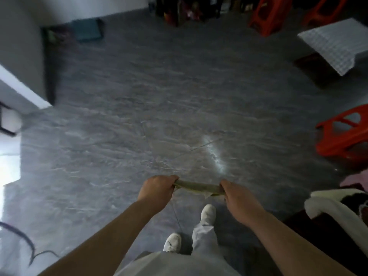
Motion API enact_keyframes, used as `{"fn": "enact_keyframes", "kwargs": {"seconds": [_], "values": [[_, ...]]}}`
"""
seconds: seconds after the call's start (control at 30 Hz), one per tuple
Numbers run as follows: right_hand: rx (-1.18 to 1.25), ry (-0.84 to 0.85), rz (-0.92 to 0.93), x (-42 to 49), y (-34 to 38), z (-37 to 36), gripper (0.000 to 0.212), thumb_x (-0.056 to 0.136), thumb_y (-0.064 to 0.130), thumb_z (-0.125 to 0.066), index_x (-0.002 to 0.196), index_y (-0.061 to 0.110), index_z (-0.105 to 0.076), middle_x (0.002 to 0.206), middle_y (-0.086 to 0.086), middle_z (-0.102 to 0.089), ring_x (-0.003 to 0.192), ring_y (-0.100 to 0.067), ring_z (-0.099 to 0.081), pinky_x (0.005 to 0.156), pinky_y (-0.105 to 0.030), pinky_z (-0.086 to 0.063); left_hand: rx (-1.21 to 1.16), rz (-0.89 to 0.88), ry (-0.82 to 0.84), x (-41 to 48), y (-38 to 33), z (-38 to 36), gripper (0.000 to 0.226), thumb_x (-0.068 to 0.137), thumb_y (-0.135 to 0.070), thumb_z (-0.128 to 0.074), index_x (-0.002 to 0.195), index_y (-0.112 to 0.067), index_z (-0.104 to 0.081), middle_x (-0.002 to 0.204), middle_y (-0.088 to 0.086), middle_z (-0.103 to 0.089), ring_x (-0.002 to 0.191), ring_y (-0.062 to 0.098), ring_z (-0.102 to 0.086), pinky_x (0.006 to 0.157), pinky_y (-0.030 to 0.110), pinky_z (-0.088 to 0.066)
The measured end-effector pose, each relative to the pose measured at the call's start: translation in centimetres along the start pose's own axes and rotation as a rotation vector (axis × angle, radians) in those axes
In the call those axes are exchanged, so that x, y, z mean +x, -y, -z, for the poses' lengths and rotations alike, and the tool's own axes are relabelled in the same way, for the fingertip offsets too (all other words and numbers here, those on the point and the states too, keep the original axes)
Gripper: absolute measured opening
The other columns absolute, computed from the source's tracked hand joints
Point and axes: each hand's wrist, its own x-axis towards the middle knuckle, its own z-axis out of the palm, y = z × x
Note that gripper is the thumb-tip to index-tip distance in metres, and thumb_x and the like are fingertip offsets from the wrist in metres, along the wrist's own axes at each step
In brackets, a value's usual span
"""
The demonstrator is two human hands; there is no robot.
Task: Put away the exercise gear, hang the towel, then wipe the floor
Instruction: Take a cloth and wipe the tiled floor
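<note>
The grey marbled floor (pixel 139 96) spreads ahead of my left hand (pixel 157 189), with a bright glare streak (pixel 216 154) just beyond my right hand (pixel 237 198). One red stool (pixel 344 136) stands well right of that hand; two more stools (pixel 266 16) stand far ahead. A white wall (pixel 20 46) lies far left, with a daylight patch (pixel 9 168) nearer me.

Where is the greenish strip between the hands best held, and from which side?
By its two ends, from above, as the left hand and right hand do now: the greenish strip is long, narrow and looks limp, so end grips likely keep it taut.
</note>
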Motion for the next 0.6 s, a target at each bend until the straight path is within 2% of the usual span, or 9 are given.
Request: {"fn": "enact_keyframes", "kwargs": {"seconds": [0.13, 0.27, 0.37, 0.43, 0.5, 0.6], "values": [[0.020, 0.033, 0.055, 5.8, -1.1, 1.2, 0.020, 0.097, 0.024, -0.041, 0.116, 0.027, -0.046, 0.109, -0.005, -0.066, 0.096, -0.026, -0.064, 0.076, -0.034, -0.046, 0.013, 0.121, 0.002, 3.1, 0.6, 1.3, 0.036, 0.096, -0.026, -0.046, 0.129, -0.035, -0.058, 0.113, 0.000, -0.071, 0.104, 0.027, -0.065, 0.087, 0.039, -0.054], [-0.004, 0.073, 0.165, 11.1, -1.3, 4.0, 0.023, 0.099, 0.025, -0.043, 0.120, 0.027, -0.048, 0.112, -0.002, -0.065, 0.098, -0.022, -0.064, 0.071, -0.028, -0.039, 0.025, 0.231, -0.016, 5.3, 0.7, 2.4, 0.033, 0.096, -0.023, -0.047, 0.125, -0.035, -0.058, 0.107, -0.001, -0.071, 0.097, 0.023, -0.066, 0.083, 0.038, -0.055], [-0.022, 0.138, 0.238, 15.3, -0.9, 5.6, 0.039, 0.097, 0.026, -0.047, 0.136, 0.023, -0.049, 0.127, -0.003, -0.063, 0.113, -0.024, -0.060, 0.091, -0.032, -0.047, -0.019, 0.283, -0.068, 6.9, 1.5, 3.0, 0.030, 0.100, -0.025, -0.047, 0.125, -0.034, -0.060, 0.108, -0.003, -0.071, 0.097, 0.021, -0.066, 0.084, 0.036, -0.054], [-0.038, 0.163, 0.264, 17.7, -0.5, 6.2, 0.039, 0.095, 0.026, -0.047, 0.134, 0.024, -0.052, 0.129, -0.002, -0.063, 0.115, -0.025, -0.060, 0.096, -0.036, -0.047, -0.034, 0.314, -0.079, 7.8, 2.2, 3.3, 0.032, 0.101, -0.026, -0.046, 0.130, -0.035, -0.058, 0.112, -0.003, -0.071, 0.101, 0.022, -0.066, 0.087, 0.035, -0.052], [-0.029, 0.182, 0.277, 19.9, 0.1, 6.6, 0.034, 0.095, 0.020, -0.048, 0.128, 0.023, -0.057, 0.125, -0.002, -0.065, 0.111, -0.023, -0.061, 0.093, -0.035, -0.049, -0.065, 0.343, -0.095, 8.8, 3.1, 3.5, 0.035, 0.101, -0.026, -0.046, 0.132, -0.036, -0.057, 0.115, -0.002, -0.070, 0.104, 0.023, -0.066, 0.089, 0.035, -0.051], [-0.039, 0.209, 0.292, 23.5, 1.1, 7.1, 0.033, 0.093, 0.012, -0.049, 0.120, 0.025, -0.062, 0.119, -0.002, -0.067, 0.105, -0.023, -0.063, 0.089, -0.036, -0.051, -0.146, 0.368, -0.085, 10.8, 5.0, 4.0, 0.032, 0.098, -0.025, -0.047, 0.125, -0.036, -0.061, 0.109, -0.002, -0.071, 0.101, 0.025, -0.066, 0.085, 0.036, -0.052]]}}
